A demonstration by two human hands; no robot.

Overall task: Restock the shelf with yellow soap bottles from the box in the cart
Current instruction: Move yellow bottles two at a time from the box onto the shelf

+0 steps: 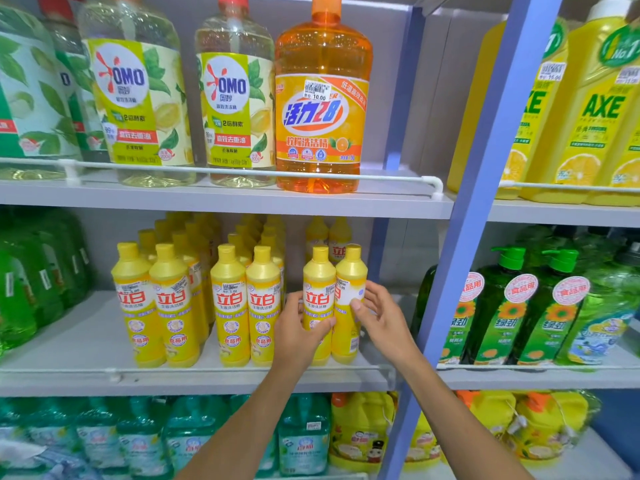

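Shelf (pixel 69 341): both grips (pixel 298 329) (pixel 382 318) round yellow bottles (pixel 319 271) (pixel 350 268)

Marked "立白": yellow soap bottles (pixel 320 299) in left hand (pixel 298 336) and right hand (pixel 379 318). Above the hands: "OMO" on two clear bottles (pixel 138 98); "活力28" on orange bottle (pixel 323 133), price sticker (pixel 317 91) "10.00". Upper right: "AXE" on large yellow bottles (pixel 595 109). Right: "食品用" on green bottles (pixel 512 306).

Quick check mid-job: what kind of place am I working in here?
Most likely a shop's cleaning-products aisle: tiered shelves with front rails hold rows of identical yellow soap bottles, and the orange detergent bottle carries a price sticker.
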